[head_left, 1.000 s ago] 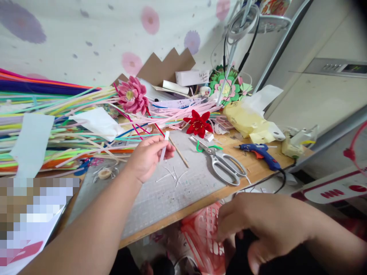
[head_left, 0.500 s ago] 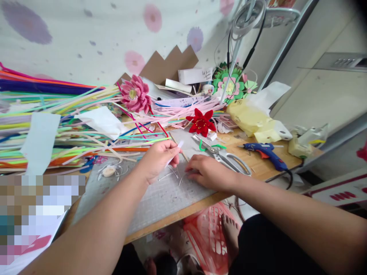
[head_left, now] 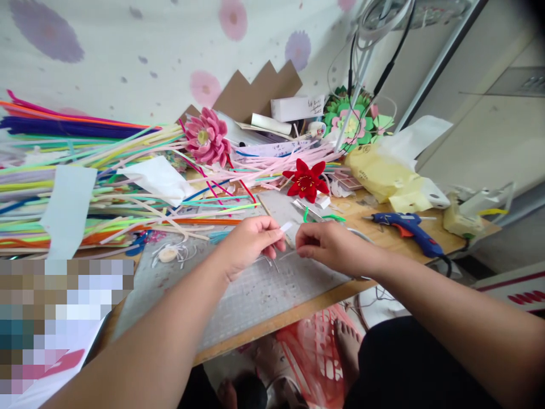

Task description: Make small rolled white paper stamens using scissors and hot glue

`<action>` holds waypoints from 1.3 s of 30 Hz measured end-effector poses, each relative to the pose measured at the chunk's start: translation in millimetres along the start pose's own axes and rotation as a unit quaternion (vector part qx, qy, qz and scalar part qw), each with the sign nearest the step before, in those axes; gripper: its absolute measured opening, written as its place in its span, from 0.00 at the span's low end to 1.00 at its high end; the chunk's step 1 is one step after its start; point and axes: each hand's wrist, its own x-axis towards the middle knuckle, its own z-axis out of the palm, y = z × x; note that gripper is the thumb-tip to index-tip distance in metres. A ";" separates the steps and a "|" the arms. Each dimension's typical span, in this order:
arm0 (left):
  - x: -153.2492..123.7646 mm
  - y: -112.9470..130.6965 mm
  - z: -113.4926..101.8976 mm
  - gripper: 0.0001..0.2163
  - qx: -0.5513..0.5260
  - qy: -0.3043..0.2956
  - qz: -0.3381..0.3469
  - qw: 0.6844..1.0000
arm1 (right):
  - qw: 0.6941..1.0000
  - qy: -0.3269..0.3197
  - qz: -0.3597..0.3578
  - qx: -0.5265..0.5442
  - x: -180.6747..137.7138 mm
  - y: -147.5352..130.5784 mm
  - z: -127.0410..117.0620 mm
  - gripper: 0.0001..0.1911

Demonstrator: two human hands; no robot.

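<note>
Over the grey cutting mat (head_left: 204, 307), my left hand (head_left: 255, 241) is closed in a pinch on a small white strip (head_left: 286, 226), whose end sticks out past the thumb. To its right, a short way apart, my right hand (head_left: 326, 244) has its fingers curled together; a thin pale strand seems to run towards it, but its grip is hidden. Thin white stems (head_left: 271, 263) lie on the mat under my left hand. Behind my right hand are scissors (head_left: 310, 210), partly covered, and bent green pipe cleaners (head_left: 334, 217).
Pipe cleaners (head_left: 106, 199) in many colours fill the left of the table. A pink flower (head_left: 207, 136) and a red flower (head_left: 306, 180) stand at the back. On the right lies a blue glue gun (head_left: 409, 230). A small roll with white strands (head_left: 168, 254) rests on the mat.
My right hand has lifted off the mat, and its fingers have curled together. My left hand still pinches the white strip. The whole view has shifted slightly.
</note>
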 end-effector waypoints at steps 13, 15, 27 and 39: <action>-0.6 4.6 4.1 0.07 -0.006 0.050 0.014 0.999 | 0.989 0.144 -0.004 -0.039 -3.8 3.2 9.2 0.03; 5.0 1.7 -7.6 0.06 0.098 0.148 0.059 0.982 | 0.991 0.094 -0.022 -0.090 -2.4 7.3 9.5 0.03; 11.5 0.0 -12.5 0.05 0.054 0.229 0.071 0.969 | 0.986 0.024 -0.052 -0.155 20.4 -14.4 49.5 0.05; 6.5 4.6 -13.8 0.06 -0.038 0.215 0.071 0.973 | 0.982 -0.004 0.034 -0.188 28.0 -22.0 56.5 0.09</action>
